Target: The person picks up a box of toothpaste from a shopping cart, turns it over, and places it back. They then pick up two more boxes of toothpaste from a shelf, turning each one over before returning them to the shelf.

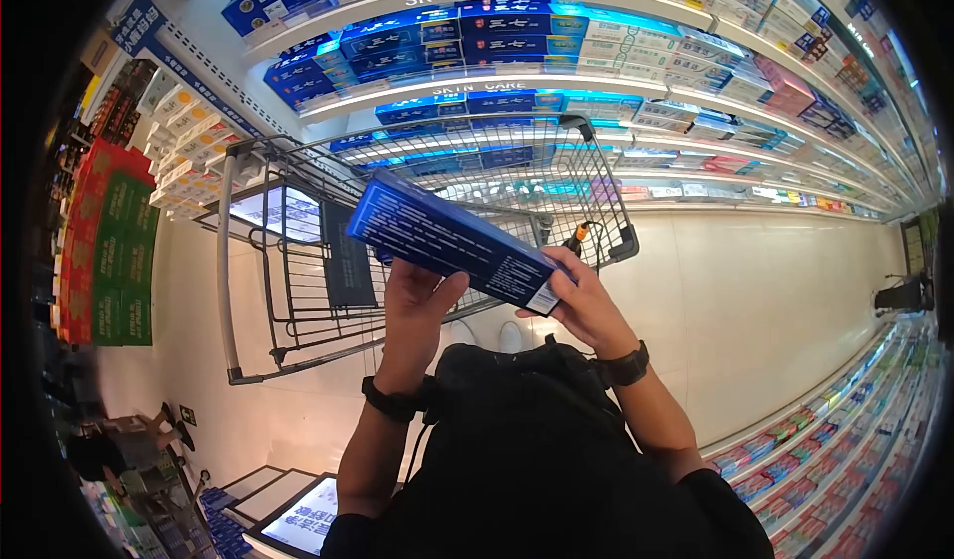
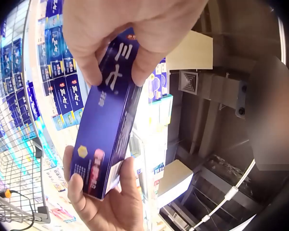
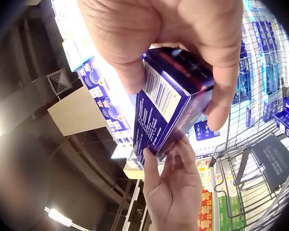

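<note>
A long dark-blue toothpaste box (image 1: 452, 241) is held up in front of the body, slanting down to the right, a side of small white print facing up. My left hand (image 1: 415, 306) grips its left part from below, thumb on the near edge. At the lower right end, my right hand (image 1: 588, 306) pinches the box beside its barcode. The left wrist view shows the front of the box (image 2: 98, 130) with large white characters. In the right wrist view, thumb and fingers of the right hand (image 3: 178, 29) span the barcode end.
Beyond the box stands a wire shopping cart (image 1: 487, 152) with a dark panel (image 1: 348, 261). Lit shelves (image 1: 397, 102) of blue and white boxes rise behind it. More stocked shelves (image 1: 825, 460) line the lower right. Red and green cartons (image 1: 124, 251) are stacked at left.
</note>
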A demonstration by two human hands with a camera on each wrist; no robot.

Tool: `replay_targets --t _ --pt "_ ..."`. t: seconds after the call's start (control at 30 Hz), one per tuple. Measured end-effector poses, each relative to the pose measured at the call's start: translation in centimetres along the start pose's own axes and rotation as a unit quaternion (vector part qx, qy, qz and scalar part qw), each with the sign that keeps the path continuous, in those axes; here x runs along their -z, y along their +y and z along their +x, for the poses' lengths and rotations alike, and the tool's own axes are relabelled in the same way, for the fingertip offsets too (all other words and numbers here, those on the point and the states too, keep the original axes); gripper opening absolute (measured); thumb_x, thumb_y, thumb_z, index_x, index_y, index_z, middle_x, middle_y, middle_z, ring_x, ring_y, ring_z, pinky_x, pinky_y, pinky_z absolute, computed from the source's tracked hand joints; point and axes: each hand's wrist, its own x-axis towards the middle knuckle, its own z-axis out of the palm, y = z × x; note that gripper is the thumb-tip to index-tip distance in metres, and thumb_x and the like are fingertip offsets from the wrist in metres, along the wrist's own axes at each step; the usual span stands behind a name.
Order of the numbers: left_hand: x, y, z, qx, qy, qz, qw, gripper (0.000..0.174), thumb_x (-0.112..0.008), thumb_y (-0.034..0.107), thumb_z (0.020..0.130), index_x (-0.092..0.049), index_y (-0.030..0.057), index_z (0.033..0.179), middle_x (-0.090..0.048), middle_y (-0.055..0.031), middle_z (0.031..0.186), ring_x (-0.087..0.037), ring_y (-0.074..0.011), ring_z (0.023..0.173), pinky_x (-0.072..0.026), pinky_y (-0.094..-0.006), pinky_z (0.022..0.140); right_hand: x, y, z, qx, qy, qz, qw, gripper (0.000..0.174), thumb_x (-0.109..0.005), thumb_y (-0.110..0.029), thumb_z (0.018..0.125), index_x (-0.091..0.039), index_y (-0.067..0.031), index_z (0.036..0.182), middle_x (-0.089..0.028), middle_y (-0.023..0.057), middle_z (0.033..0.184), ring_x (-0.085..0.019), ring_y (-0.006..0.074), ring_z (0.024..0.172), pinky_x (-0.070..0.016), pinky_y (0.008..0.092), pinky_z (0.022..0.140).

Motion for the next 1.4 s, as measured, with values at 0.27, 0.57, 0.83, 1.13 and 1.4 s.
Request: replay_targets --t 0.27,0.57,0.83,1.13,1.4 --pt "-0.1 -1.2 -0.9 0.050 -0.003 -0.004 0.999 0.061 -0.063 -0.007 0.083 -0.036 0.0061 0.136 -0.057 -0.0071 0.121 -0.053 -0.0165 0.115 -0.0443 -0.0322 0.096 -1.8 0.6 0.6 -0.027 -0.026 -0.012 0.999 0.068 -0.062 -0.039 0.090 -0.033 0.0029 0.134 -0.050 0.0137 0.126 -0.057 0.0223 0.112 -0.0561 0.0429 0.086" --pt "1.9 -1.4 -0.7 0.101 -0.028 0.017 0.994 0.062 -0.067 0.002 0.084 -0.034 0.0004 0.137 -0.059 -0.0106 0.116 -0.058 -0.0170 0.105 -0.0472 -0.0320 0.091 -2.6 -0.5 0.8 -0.065 -0.032 -0.302 0.950 0.053 -0.070 -0.030 0.086 -0.051 0.0025 0.123 -0.060 0.0033 0.101 -0.054 0.0077 0.091 -0.0454 0.0234 0.079" --pt "4.4 -2.1 0.1 0.172 -0.026 0.046 0.984 0.070 -0.064 0.013 0.089 -0.024 -0.0053 0.144 -0.062 -0.0118 0.112 -0.058 -0.0145 0.101 -0.0469 -0.0297 0.088 -2.3 1.3 3.5 -0.145 -0.058 -0.291 0.944 0.053 -0.071 -0.031 0.085 -0.051 0.0031 0.120 -0.061 0.0025 0.091 -0.058 0.0078 0.080 -0.0483 0.0220 0.066" --pt "14.6 -2.5 -1.3 0.112 -0.046 0.480 0.869 0.056 -0.065 0.026 0.088 -0.045 -0.0035 0.132 -0.062 -0.0184 0.112 -0.060 -0.0295 0.103 -0.0483 -0.0363 0.088 1.2 6.6 12.0 -0.267 -0.026 -0.218 0.938 0.061 -0.067 -0.039 0.086 -0.049 0.0067 0.123 -0.061 0.0093 0.105 -0.061 0.0140 0.088 -0.0556 0.0254 0.068" --pt "19.9 -3.1 -4.1 0.125 -0.124 0.613 0.770 0.051 -0.067 0.029 0.084 -0.052 0.0021 0.124 -0.062 -0.0176 0.101 -0.058 -0.0345 0.095 -0.0491 -0.0434 0.079 6.2 17.3 23.2 -0.328 0.038 -0.214 0.919 0.064 -0.067 -0.039 0.086 -0.047 0.0091 0.124 -0.059 0.0149 0.112 -0.062 0.0198 0.097 -0.0572 0.0305 0.075"
